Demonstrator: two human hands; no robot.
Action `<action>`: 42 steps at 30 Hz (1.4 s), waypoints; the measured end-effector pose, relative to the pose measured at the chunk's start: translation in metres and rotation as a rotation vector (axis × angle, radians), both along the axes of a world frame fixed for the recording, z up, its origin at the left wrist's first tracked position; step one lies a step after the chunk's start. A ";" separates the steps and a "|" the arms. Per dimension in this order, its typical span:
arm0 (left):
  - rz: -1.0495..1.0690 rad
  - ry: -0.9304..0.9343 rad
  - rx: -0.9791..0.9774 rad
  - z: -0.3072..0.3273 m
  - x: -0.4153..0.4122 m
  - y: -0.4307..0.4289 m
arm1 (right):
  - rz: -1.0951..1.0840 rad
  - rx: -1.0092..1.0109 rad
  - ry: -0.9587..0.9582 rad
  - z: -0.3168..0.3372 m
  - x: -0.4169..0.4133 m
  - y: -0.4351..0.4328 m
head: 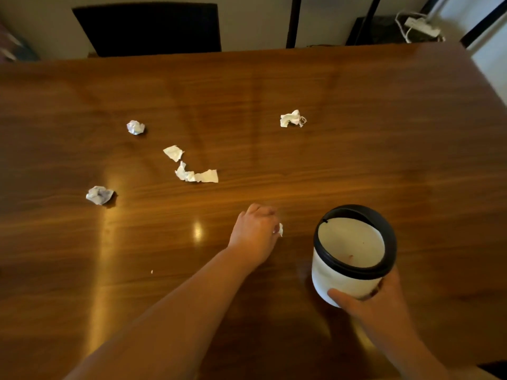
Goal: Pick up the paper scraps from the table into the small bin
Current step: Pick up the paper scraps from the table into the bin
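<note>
A small white bin [340, 278] with a black rim and a swing lid stands on the wooden table [356, 133] at the near right. My right hand [367, 303] grips its near side. My left hand [255, 231] is closed just left of the bin, with a bit of white paper scrap [280, 229] showing at its fingertips. Several scraps lie on the table: a crumpled ball [135, 127], a flat piece [173, 152], a long torn strip [197, 175], a greyish wad [99, 195] at the left, and a crumpled piece [292, 119] at the far middle right.
A dark chair back [148, 28] stands behind the table's far edge. Black legs of a stand [292, 21] and a white power strip [421, 27] with its cable are on the floor at the far right. A tiny white speck [152, 271] lies near my left forearm.
</note>
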State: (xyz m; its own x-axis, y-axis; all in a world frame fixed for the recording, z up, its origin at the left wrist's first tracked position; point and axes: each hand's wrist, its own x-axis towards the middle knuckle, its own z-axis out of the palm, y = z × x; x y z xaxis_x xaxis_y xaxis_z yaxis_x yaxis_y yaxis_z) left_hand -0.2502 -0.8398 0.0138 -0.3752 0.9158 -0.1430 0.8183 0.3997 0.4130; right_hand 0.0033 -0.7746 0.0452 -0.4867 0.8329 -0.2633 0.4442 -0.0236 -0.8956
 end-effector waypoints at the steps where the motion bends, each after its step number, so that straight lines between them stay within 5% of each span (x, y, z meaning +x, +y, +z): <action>1: -0.023 0.013 -0.021 -0.002 0.002 0.003 | -0.001 -0.005 0.003 -0.001 0.002 0.003; 9: -0.057 -0.002 -0.096 0.000 0.015 0.004 | 0.003 0.013 0.027 -0.005 0.015 0.014; 16: 0.425 -0.565 0.071 0.042 0.028 -0.034 | 0.019 0.051 0.043 -0.001 0.019 -0.005; 20: 0.569 -0.721 0.540 0.115 0.026 -0.063 | 0.037 0.078 0.074 0.009 0.014 -0.029; 22: 0.502 -0.659 0.912 0.159 0.020 -0.075 | 0.028 0.098 0.089 0.016 0.012 -0.041; 24: 0.380 -0.562 1.039 0.186 0.025 -0.080 | 0.017 0.116 0.099 0.021 0.011 -0.053; 29: -0.118 -0.374 0.221 0.179 0.068 -0.065 | -0.029 0.149 0.107 0.035 0.008 -0.077; 34: 0.077 -0.437 0.291 0.166 0.054 -0.073 | -0.079 0.163 0.073 0.042 0.019 -0.082; 42: 0.088 -0.423 0.067 0.117 -0.004 -0.022 | -0.049 0.184 0.059 0.029 0.027 -0.020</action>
